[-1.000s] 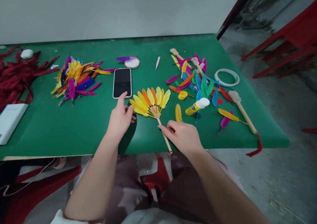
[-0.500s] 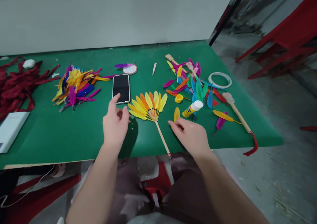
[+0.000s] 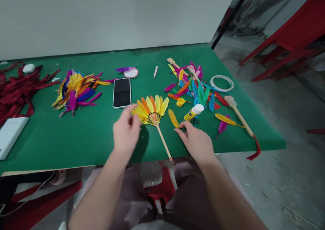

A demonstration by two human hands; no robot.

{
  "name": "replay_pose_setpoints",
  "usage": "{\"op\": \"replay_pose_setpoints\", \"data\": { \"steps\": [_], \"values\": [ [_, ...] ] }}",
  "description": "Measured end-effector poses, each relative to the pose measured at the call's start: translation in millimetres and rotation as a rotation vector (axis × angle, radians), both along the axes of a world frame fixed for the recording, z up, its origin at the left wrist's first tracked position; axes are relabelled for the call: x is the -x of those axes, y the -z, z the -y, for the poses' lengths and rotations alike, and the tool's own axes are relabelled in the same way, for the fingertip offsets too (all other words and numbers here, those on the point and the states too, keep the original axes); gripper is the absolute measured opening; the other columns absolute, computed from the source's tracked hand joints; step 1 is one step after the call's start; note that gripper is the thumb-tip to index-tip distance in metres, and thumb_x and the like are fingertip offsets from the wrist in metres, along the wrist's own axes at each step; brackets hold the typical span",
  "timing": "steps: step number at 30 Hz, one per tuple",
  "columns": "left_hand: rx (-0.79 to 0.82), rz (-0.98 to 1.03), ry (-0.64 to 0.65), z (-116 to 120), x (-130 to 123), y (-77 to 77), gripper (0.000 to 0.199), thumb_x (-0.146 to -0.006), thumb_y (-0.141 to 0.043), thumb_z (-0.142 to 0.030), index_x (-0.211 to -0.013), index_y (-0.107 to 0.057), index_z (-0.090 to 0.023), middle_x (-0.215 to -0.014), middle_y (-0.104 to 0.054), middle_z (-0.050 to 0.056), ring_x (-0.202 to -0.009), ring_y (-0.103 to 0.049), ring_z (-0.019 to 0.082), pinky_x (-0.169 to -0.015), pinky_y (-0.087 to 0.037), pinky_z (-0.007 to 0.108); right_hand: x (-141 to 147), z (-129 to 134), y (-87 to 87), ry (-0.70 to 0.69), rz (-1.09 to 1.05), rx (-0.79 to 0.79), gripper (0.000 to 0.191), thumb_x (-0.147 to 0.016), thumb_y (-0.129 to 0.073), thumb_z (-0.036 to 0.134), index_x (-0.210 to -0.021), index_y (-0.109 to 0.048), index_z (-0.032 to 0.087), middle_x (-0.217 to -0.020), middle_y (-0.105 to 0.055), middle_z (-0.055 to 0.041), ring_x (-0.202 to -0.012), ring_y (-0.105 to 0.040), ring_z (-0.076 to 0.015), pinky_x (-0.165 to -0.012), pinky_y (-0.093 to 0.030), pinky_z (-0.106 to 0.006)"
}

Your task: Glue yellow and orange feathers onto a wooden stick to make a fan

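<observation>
A yellow-orange feather (image 3: 173, 118) stands out from the fingertips of my right hand (image 3: 198, 142), which pinches it by the quill end. Left of it on the green table lies a feather fan (image 3: 151, 109), its yellow and orange feathers spread over a wooden stick handle pointing toward me. My left hand (image 3: 127, 131) is at the fan's left edge, fingers curved with a gap between thumb and index finger; whether it touches the feathers I cannot tell. Just beyond my right hand is a yellow glue stick (image 3: 192, 113) with a white end, and its yellow cap (image 3: 180, 102) sits behind it.
A phone (image 3: 122, 93) lies behind my left hand, with a mixed feather pile (image 3: 78, 89) further left. Dark red ribbons (image 3: 17, 87) and a white box-like device (image 3: 11, 135) occupy the far left. Loose feathers, a tape roll (image 3: 222, 83) and a tasselled stick (image 3: 240, 116) lie right.
My left hand has moved right, from the phone to the fan's left edge. My right hand has taken hold of the yellow-orange feather and tilted it toward the fan.
</observation>
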State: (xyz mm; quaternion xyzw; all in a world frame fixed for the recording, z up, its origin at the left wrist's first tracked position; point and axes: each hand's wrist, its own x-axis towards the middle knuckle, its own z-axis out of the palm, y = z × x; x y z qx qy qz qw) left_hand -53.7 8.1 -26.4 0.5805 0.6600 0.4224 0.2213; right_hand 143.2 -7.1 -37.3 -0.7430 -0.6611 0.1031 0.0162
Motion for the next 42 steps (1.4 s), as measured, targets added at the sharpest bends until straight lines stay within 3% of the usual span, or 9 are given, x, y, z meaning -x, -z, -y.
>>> {"op": "replay_pose_setpoints", "data": {
  "steps": [4,7,9,12,15,17,25,30,42],
  "values": [
    [-0.146,-0.287,0.512,24,-33,8.1,0.027,-0.082,-0.046,-0.014,-0.101,-0.064,-0.019,-0.087,-0.072,0.004,-0.073,-0.068,0.015,-0.066,-0.053,0.026,-2,-1,3.0,0.014,-0.018,-0.038,0.016,-0.087,-0.048,0.036,-0.088,-0.056,0.023,-0.061,-0.063,0.0010,-0.051,-0.054,-0.0144,-0.046,-0.018,-0.023],
    [-0.136,-0.347,0.646,31,-45,12.5,0.027,-0.082,-0.045,-0.014,-0.101,-0.064,-0.018,-0.084,-0.073,0.004,-0.072,-0.068,0.016,-0.065,-0.053,0.025,-2,-2,4.0,0.051,-0.024,-0.057,0.013,-0.085,-0.050,0.033,-0.083,-0.057,0.023,-0.060,-0.062,0.0015,-0.050,-0.052,-0.0136,-0.046,-0.017,-0.023],
    [-0.129,-0.320,0.602,28,-43,12.3,0.028,-0.083,-0.045,-0.015,-0.103,-0.064,-0.018,-0.087,-0.072,0.004,-0.074,-0.068,0.016,-0.067,-0.053,0.026,-1,-2,4.6,0.064,-0.034,-0.086,0.013,-0.083,-0.052,0.034,-0.080,-0.058,0.022,-0.058,-0.060,0.0023,-0.048,-0.050,-0.0127,-0.046,-0.017,-0.023],
    [-0.082,-0.202,0.358,15,-24,7.3,0.027,-0.084,-0.046,-0.019,-0.105,-0.063,-0.020,-0.087,-0.072,0.003,-0.069,-0.066,0.013,-0.064,-0.052,0.023,3,0,7.8,0.042,-0.119,-0.250,0.019,-0.082,-0.053,0.037,-0.073,-0.057,0.021,-0.050,-0.053,0.0042,-0.043,-0.046,-0.0105,-0.044,-0.020,-0.022],
    [0.056,-0.093,0.011,-2,6,2.3,0.038,-0.083,-0.049,-0.028,-0.121,-0.051,-0.022,-0.070,-0.067,-0.001,-0.056,-0.062,0.011,-0.058,-0.050,0.023,13,4,14.8,-0.110,-0.258,-0.468,0.025,-0.085,-0.050,0.038,-0.074,-0.060,0.019,-0.051,-0.054,0.0039,-0.045,-0.049,-0.0091,-0.047,-0.029,-0.022],
    [0.105,-0.102,-0.096,-12,26,2.7,0.053,-0.079,-0.055,-0.033,-0.129,-0.041,-0.024,-0.075,-0.065,-0.002,-0.057,-0.061,0.011,-0.057,-0.050,0.023,22,6,19.9,-0.249,-0.295,-0.538,0.021,-0.086,-0.050,0.034,-0.079,-0.062,0.019,-0.062,-0.061,0.0013,-0.056,-0.056,-0.0097,-0.053,-0.035,-0.021],
    [0.326,0.060,-0.036,-29,38,20.3,0.063,-0.076,-0.057,-0.036,-0.133,-0.033,-0.027,-0.073,-0.059,-0.003,-0.046,-0.056,0.009,-0.040,-0.044,0.019,36,2,26.7,-0.369,-0.217,-0.663,0.016,-0.085,-0.055,0.025,-0.081,-0.069,0.020,-0.071,-0.061,-0.0029,-0.069,-0.053,-0.0142,-0.059,-0.039,-0.025],
    [0.365,0.202,-0.016,-31,31,20.3,0.066,-0.075,-0.060,-0.030,-0.134,-0.031,-0.026,-0.065,-0.059,-0.003,-0.045,-0.056,0.010,-0.037,-0.043,0.016,37,-2,29.2,-0.494,-0.185,-0.642,0.016,-0.085,-0.054,0.024,-0.086,-0.069,0.018,-0.075,-0.061,-0.0040,-0.071,-0.048,-0.0157,-0.062,-0.041,-0.026],
    [0.429,0.338,0.003,-36,29,20.7,0.076,-0.073,-0.064,-0.018,-0.138,-0.026,-0.022,-0.060,-0.061,-0.003,-0.044,-0.057,0.009,-0.037,-0.043,0.015,37,-3,29.1,-0.515,-0.198,-0.584,0.022,-0.088,-0.049,0.024,-0.096,-0.069,0.016,-0.078,-0.062,-0.0067,-0.074,-0.049,-0.0167,-0.065,-0.041,-0.028]
  ]
}}
